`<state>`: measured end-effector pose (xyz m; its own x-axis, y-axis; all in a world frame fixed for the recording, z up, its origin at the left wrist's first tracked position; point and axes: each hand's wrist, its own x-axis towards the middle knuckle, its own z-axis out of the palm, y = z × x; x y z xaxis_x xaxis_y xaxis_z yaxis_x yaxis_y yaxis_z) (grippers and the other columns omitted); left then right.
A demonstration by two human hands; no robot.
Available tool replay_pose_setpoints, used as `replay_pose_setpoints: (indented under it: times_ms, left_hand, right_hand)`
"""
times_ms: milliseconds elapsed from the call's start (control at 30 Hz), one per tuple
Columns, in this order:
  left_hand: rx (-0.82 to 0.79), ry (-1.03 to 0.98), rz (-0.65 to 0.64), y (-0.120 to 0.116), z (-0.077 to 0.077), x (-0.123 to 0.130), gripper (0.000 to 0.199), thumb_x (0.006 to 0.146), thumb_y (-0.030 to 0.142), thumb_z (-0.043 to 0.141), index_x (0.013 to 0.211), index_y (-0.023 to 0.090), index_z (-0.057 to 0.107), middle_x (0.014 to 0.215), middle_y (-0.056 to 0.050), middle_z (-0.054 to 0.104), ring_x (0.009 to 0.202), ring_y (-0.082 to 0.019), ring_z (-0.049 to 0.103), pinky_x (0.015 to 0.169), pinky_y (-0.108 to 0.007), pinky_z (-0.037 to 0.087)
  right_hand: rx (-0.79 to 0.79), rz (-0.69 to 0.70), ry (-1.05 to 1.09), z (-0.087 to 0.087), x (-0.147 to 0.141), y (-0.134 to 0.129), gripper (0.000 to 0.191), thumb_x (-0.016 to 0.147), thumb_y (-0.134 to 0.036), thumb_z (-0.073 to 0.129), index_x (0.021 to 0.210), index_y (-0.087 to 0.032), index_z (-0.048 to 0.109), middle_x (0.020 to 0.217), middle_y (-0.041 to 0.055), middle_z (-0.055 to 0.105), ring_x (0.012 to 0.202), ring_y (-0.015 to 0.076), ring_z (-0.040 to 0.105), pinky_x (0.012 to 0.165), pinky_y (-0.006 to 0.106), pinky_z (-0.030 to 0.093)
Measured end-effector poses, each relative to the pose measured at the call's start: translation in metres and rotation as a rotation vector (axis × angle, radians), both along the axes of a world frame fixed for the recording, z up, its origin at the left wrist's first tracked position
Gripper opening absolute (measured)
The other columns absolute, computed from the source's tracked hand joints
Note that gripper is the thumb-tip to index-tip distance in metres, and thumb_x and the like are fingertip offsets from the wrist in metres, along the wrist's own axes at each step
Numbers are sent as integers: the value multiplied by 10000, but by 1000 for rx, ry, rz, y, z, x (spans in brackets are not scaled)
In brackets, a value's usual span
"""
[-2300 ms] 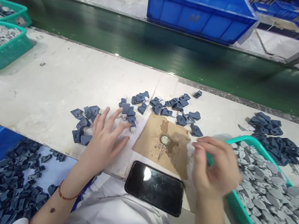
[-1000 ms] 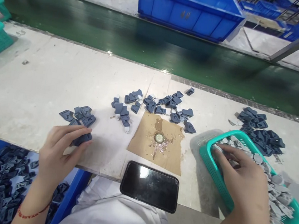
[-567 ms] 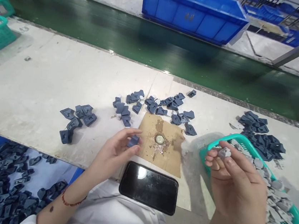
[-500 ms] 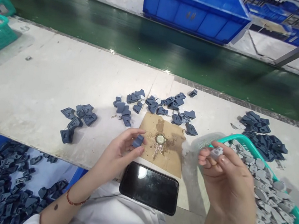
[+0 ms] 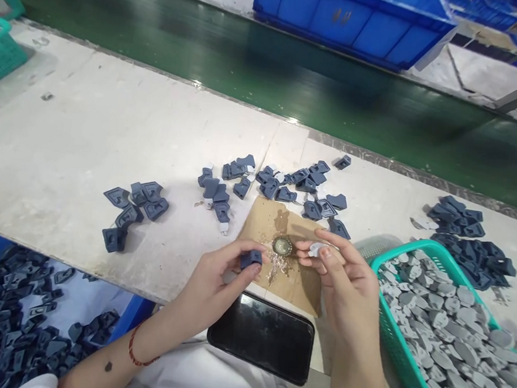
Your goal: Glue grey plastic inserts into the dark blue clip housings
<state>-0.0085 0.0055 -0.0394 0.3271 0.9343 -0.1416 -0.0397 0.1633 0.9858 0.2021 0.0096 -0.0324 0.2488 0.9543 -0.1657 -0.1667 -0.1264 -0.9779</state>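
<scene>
My left hand (image 5: pixel 226 272) holds a dark blue plastic piece (image 5: pixel 251 258) between thumb and fingers, over the left edge of a brown cardboard square (image 5: pixel 297 285). Pinched in my right hand (image 5: pixel 341 269) is a light grey piece (image 5: pixel 316 249), just right of a small round dish (image 5: pixel 282 246) on the cardboard. The two held pieces are apart. Loose blue pieces (image 5: pixel 268 187) lie behind the cardboard, some with grey parts among them. A black phone (image 5: pixel 265 338) lies in front of the cardboard.
A green basket (image 5: pixel 403 341) of grey pieces stands at the right, with dark blue piles (image 5: pixel 479 260) behind it. At the lower left is a blue bin (image 5: pixel 129 322) of blue pieces. Beyond the table runs a green belt (image 5: pixel 164 34), with a large blue crate (image 5: pixel 348 17) past it.
My right hand has moved left from the basket's edge to the cardboard with the grey piece. My left hand has shifted slightly right, and the blue piece in it is turned. The view has shifted a little.
</scene>
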Motion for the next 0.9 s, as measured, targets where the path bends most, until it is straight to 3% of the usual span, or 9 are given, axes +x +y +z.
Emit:
replay_pose_setpoints:
  times_ms: [100,233,367,633,767,900]
  left_hand:
    - [16,58,15,1,2,2,147,1027,271,619,1145,231,697,1110,-36,764,967,-163,723,873,-260,588]
    - [43,98,-15,2,4,3,118,1002,242,661,1112,232,703,1136,-27,770,1039,-161,725,931,-246,572]
    - [40,106,-48,1,4,1,133,1044,288,615,1140,257,701,1168,-13,761,1066,-153,715,914,-226,572]
    - [29,114,-75,-2,2,-1,199,1073,344,559,1215,250,663,1216,-65,741,1066,-197,713,788,-247,578]
    - [-27,99,-55,-2,2,-1,187,1071,362,563,1202,243,626,1179,-74,761,1026,-201,723,787,-265,576]
    - [22,143,-78,0,4,-1,170,1065,330,561,1157,239,670,1172,-61,743,1013,-194,703,725,-236,558]
  right_hand:
    - [3,-23,-75,-2,-1,-2,236,882,-418,819,970,-200,794,904,91,828,800,204,791,701,294,643]
    - [45,-147,-244,-2,-3,-4,198,853,-387,836,870,-201,769,749,46,778,671,167,730,621,254,578]
    - [66,-152,-412,-2,-6,-2,204,843,-374,826,813,-198,729,724,29,727,657,154,672,620,256,545]
    - [103,-124,-419,-3,-11,3,187,870,-370,806,890,-207,715,754,10,700,650,136,631,590,233,500]
    - [43,-98,-458,-6,-13,4,246,869,-415,805,825,-197,699,630,-17,631,554,120,555,529,226,436]
    - [21,-106,-518,-8,-15,2,337,862,-445,798,716,-196,623,549,-36,555,499,105,465,490,227,359]
